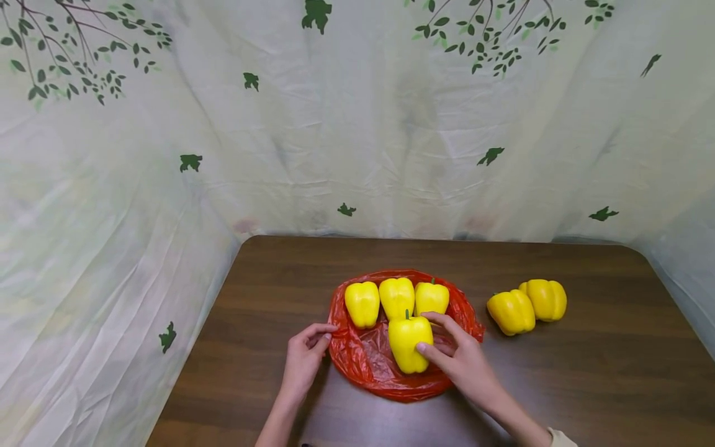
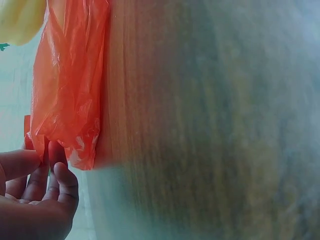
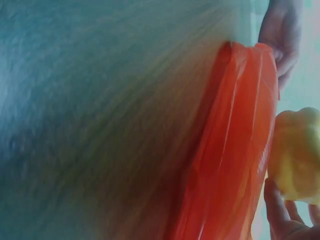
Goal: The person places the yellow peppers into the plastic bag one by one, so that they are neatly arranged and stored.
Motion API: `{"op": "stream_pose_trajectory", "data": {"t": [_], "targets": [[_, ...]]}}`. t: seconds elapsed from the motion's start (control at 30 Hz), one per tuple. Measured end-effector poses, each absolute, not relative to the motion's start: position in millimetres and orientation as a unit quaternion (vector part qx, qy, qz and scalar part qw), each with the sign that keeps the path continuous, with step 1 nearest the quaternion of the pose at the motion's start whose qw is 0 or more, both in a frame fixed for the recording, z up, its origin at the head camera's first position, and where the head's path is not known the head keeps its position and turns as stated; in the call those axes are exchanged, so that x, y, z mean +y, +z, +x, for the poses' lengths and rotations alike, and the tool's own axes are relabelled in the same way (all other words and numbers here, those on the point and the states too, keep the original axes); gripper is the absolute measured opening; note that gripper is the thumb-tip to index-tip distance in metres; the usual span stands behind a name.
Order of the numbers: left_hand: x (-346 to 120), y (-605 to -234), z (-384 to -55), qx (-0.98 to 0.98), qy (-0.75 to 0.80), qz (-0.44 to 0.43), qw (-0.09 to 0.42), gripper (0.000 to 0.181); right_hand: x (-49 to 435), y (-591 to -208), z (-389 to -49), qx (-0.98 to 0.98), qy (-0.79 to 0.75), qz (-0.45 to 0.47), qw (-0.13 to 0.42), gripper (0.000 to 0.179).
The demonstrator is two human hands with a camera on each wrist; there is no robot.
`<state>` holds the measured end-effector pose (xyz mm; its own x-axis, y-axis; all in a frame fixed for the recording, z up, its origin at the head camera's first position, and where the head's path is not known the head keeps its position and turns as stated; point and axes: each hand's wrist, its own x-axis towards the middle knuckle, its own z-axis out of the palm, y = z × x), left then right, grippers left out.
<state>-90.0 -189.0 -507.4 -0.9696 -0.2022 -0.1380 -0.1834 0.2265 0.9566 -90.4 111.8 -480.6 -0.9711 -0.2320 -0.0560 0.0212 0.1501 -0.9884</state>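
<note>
A red plastic bag (image 1: 371, 379) lies spread with its mouth open on the table, its rim rolled into a ring. Three yellow bell peppers (image 1: 362, 305) sit in a row along its far side. My right hand (image 1: 463, 360) holds another yellow bell pepper (image 1: 410, 347) upright over the near part of the bag, thumb and fingers on its right side. In the right wrist view that pepper (image 3: 297, 155) shows above the bag's rim. At the bag's left edge, my left hand (image 1: 306, 357) pinches the plastic between thumb and fingers, as the left wrist view shows with the bag (image 2: 70, 90).
Two more yellow bell peppers (image 1: 511, 312) lie together on the brown wooden table (image 1: 603, 372), right of the bag. A pale curtain (image 1: 380, 124) with leaf prints hangs behind the table and down its left side.
</note>
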Motion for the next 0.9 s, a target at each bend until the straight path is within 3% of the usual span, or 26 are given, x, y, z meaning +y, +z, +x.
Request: {"op": "stream_pose_trajectory", "data": {"t": [0.5,0.9], "targets": [[-187,-506,-91,-0.776,-0.620,0.111,0.023,0.016,98,-490,-95,0.758,-0.639,-0.082,0.103,0.053],[-187,-499,-91,-0.766,-0.630,0.123,-0.008,0.017,87,-492,-98,0.758,-0.634,-0.093,0.119,0.050]]}}
